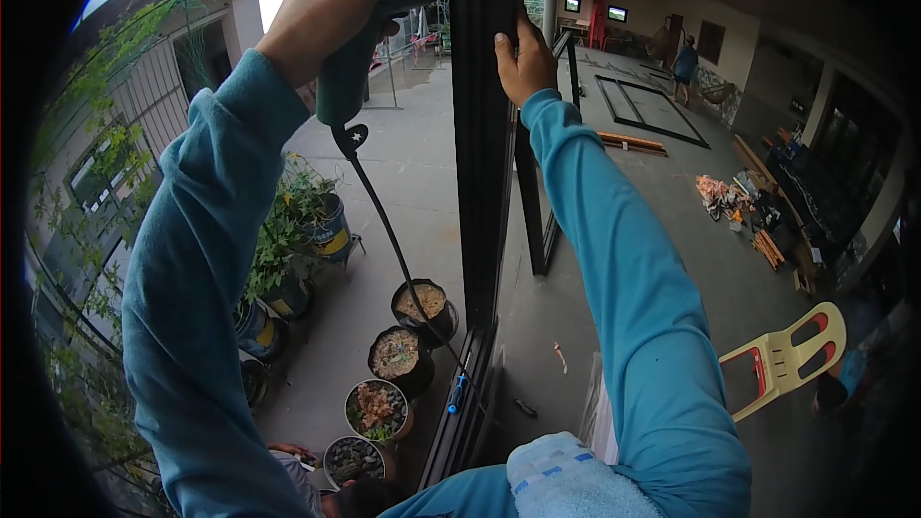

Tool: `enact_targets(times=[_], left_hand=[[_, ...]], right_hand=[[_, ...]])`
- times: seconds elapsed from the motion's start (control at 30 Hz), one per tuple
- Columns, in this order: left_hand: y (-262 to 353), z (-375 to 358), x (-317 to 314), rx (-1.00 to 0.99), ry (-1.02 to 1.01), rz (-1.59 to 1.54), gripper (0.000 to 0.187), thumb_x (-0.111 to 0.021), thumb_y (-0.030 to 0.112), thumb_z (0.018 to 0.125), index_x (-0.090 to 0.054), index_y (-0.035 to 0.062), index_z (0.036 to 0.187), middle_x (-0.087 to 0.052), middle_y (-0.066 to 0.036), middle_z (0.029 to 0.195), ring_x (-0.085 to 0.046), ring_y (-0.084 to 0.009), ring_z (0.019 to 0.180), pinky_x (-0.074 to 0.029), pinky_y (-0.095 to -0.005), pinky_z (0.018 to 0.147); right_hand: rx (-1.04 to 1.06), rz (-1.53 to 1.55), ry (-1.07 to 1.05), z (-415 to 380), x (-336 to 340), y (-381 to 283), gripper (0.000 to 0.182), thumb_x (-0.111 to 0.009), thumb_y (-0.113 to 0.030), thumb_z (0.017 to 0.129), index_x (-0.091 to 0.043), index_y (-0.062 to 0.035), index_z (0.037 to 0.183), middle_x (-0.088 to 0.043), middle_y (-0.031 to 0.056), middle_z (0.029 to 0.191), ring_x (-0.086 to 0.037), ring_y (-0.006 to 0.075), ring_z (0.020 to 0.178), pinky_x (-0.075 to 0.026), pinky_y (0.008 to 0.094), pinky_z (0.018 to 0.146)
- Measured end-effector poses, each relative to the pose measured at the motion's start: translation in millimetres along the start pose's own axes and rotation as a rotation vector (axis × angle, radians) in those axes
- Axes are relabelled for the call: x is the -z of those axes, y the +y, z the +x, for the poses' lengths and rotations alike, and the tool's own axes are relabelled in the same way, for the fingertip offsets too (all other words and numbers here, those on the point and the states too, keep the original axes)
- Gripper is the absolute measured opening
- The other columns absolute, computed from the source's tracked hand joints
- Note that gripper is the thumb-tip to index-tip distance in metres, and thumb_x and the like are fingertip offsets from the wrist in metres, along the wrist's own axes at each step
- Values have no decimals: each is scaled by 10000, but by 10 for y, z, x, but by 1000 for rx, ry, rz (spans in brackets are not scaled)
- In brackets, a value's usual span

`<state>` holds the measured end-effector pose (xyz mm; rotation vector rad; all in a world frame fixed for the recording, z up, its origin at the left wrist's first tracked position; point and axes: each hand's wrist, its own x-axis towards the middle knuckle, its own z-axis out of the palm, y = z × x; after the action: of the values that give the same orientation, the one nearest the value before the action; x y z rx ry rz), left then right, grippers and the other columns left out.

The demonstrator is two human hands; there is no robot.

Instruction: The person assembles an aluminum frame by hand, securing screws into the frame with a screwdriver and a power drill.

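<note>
Plainly, the green power tool (347, 77) is up high, against or just beside a tall, dark upright (483, 153); its rounded, smooth casing runs past the top of my view. A slim black cord (391, 230) drops from the butt of its handle in a long, gentle curve. The upright looks like metal, straight and square-edged, with narrow grooves along its length.

The left hand (324, 11) grasps the tool, one finger stretched along the casing, the arm lifted and bent at the elbow inside a soft, creased blue sleeve (206, 230). The right hand (528, 65) is raised at the upright's other side, thumb pointing up, its arm reaching almost straight; I cannot tell whether its fingers close on the edge.

Below, round pots (378, 410) of gravelly fill stand in a row on the grey floor (566, 317), near leafy plants (278, 230). A fluffy pale-blue towel (566, 475) lies over the worker's clothing. Further right stands a cream plastic chair (806, 364).
</note>
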<state>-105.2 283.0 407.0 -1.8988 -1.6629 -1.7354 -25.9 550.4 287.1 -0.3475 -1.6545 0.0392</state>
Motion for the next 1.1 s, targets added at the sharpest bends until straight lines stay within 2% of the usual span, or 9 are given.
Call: enact_targets(times=[0.2, 0.27, 0.4, 0.47, 0.63, 0.83, 0.93, 1.0, 1.1], left_hand=[[-35, 51, -14, -97, -32, -8, 331, -639, 199, 814, -627, 7, 1082, -661, -83, 933, -617, -155, 777, -512, -289, 665], [28, 77, -22, -11, -53, 120, 354, -641, 217, 799, -625, -4, 1074, -667, -96, 947, -633, -168, 776, -529, -292, 653], [465, -96, -54, -9, -19, 282, 383, -656, 258, 772, -630, 3, 1058, -670, -95, 904, -644, -176, 736, -546, -285, 628], [517, -38, -63, 90, -1, 326, 399, -675, 291, 751, -640, 22, 1043, -667, -100, 876, -645, -181, 697, -553, -280, 606], [500, -65, 6, 73, -31, 159, 349, -684, 307, 747, -668, 60, 994, -665, -103, 854, -628, -175, 653, -542, -292, 589], [321, 7, -121, 231, 71, -17, 320, -654, 301, 777, -668, 51, 977, -660, -88, 836, -587, -168, 611, -499, -307, 540], [294, -21, -88, 83, 27, -119, 311, -634, 300, 796, -664, 51, 979, -656, -81, 824, -577, -166, 601, -493, -306, 539], [341, 73, -93, 228, 24, -104, 318, -618, 314, 805, -662, 57, 987, -658, -78, 847, -574, -160, 619, -490, -298, 551], [334, 13, -82, 201, -13, -127, 308, -607, 319, 808, -668, 59, 963, -658, -76, 876, -575, -155, 648, -488, -292, 563]], right_hand=[[-34, 12, 2, 0, -7, -34, 516, -546, -192, 892, -414, -52, 1371, -543, 211, 1263, -575, 376, 1096, -490, 411, 935], [-45, 18, 49, -2, -12, -52, 464, -544, -211, 909, -472, -19, 1325, -578, 227, 1215, -575, 370, 1106, -464, 398, 952], [6, 12, 65, 20, -60, -2, 481, -550, -191, 887, -453, -29, 1330, -564, 222, 1224, -578, 385, 1079, -490, 418, 923], [38, -7, 109, 18, -57, -22, 477, -548, -189, 886, -456, -30, 1327, -565, 219, 1222, -581, 381, 1075, -489, 419, 921], [8, -2, 113, 24, -71, -35, 464, -547, -186, 884, -470, -37, 1317, -574, 213, 1211, -587, 382, 1064, -495, 419, 914], [-29, 26, 115, 15, -69, -65, 433, -556, -136, 883, -503, 3, 1289, -597, 240, 1161, -590, 376, 1067, -469, 389, 925], [-49, 21, 101, 28, -75, -39, 424, -560, -136, 878, -515, 9, 1274, -600, 239, 1158, -591, 374, 1067, -472, 388, 921], [7, -3, 123, 40, -81, -24, 436, -551, -173, 874, -505, -33, 1284, -593, 212, 1172, -596, 382, 1031, -492, 423, 897], [-10, -16, 116, 42, -75, -27, 435, -553, -168, 868, -509, -28, 1277, -598, 212, 1152, -597, 385, 1023, -491, 427, 888]])
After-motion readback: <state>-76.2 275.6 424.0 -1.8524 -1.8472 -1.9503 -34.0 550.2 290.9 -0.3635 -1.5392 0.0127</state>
